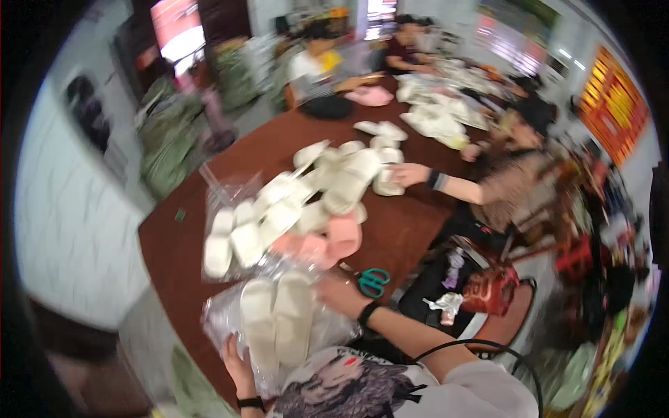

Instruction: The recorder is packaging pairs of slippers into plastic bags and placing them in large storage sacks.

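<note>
A pair of cream slippers [275, 324] lies side by side on a clear plastic bag [221, 306] at the table's near end. My left hand [239, 366] is low beside the left slipper, fingers stretched and apart at the edge of the bag. On the other side, my right hand [343, 294] reaches in over the plastic next to the right slipper's upper end. Motion blurs its fingers, so their grip is unclear. Teal-handled scissors [373, 282] rest on the table just beyond my right wrist.
A heap of white slippers [282, 209] and pink slippers [343, 237] covers the middle of the brown table [390, 244]. At the right, a co-worker's hand [410, 174] touches slippers. More people sit at the far end. A chair with a red bag [490, 291] stands at my right.
</note>
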A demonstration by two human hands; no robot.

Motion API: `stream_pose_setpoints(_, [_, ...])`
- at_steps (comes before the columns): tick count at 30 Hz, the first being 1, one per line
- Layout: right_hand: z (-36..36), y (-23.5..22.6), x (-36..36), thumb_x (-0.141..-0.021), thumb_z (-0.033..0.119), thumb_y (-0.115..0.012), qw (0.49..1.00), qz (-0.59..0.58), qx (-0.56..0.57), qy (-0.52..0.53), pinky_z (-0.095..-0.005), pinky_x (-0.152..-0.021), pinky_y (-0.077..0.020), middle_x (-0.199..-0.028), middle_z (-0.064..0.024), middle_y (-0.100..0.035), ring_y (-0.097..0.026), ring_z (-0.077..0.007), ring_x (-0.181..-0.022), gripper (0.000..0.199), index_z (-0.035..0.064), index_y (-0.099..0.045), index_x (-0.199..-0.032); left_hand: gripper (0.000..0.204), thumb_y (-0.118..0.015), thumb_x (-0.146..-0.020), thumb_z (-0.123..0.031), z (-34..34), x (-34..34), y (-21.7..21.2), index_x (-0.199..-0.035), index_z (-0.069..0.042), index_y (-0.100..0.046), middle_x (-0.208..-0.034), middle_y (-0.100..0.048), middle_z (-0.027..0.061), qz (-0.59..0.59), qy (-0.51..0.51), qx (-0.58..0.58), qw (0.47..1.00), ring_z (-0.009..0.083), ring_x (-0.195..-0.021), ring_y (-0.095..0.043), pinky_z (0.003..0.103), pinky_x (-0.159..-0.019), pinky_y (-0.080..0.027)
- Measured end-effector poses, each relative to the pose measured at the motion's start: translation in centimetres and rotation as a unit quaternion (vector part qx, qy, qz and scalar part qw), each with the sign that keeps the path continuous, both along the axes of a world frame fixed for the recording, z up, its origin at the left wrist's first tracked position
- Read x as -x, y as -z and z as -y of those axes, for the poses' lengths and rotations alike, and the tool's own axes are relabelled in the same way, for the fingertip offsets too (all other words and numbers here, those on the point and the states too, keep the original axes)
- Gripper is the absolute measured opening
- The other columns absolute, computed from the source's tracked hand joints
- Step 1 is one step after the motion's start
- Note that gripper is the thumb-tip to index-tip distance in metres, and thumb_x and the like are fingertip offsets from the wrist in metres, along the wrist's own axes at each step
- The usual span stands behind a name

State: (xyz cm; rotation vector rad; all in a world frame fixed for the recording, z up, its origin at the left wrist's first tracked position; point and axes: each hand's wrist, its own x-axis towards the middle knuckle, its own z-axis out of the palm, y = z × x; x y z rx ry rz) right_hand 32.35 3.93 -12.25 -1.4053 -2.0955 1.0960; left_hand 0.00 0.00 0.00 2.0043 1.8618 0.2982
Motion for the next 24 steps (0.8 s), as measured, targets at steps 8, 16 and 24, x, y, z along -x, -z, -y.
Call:
stream_pose_setpoints(8, [-11.6,-1.8,-10.5,-0.069,0.028,-0.074,0.989,0.09,-0.031,0.112,-0.0465,-0.095,-0.048,-0.125,-0.0196,-0.059,-0.057,-0.0377,-0.113,0.075,0.0012,-0.047,-0.134,0.095,-0.082,-0.067,-0.008,-20.5,-14.7,8.6,-0.149,-0.009,-0.033,-0.154,-0.031,0.0207,0.001,0.297,-0.004,0.955,0.0391,-0.14,-0.032,0.047,-0.112,-0.032])
stream_pose_setpoints(16, [-13.5,-4.1,-13.0,-0.066,0.03,-0.073,0.988,0.059,-0.067,0.124,-0.0489,-0.085,-0.0483,-0.098,-0.0143,-0.066,-0.06,-0.0344,-0.103,0.048,0.0096,-0.065,-0.109,0.086,-0.081,-0.073,-0.022,-23.1,-16.9,3.5,-0.146,-0.007,-0.037,-0.146,-0.038,0.0198,-0.076,0.352,0.072,0.93,0.037,-0.133,-0.039,0.045,-0.111,-0.034])
stream_pose_setpoints(24, [-7.8,-7.4,-16.4,-0.079,0.036,-0.073,0.903,-0.114,-0.147,0.387,-0.0431,-0.071,-0.0477,-0.086,-0.0169,-0.063,-0.063,-0.0351,-0.082,0.039,0.005,-0.059,-0.096,0.095,-0.081,-0.065,-0.062,-21.1,-16.2,0.6,-0.131,0.002,-0.056,-0.114,-0.061,0.0305,-0.093,0.196,-0.268,0.939,0.043,-0.096,-0.062,0.049,-0.088,-0.05])
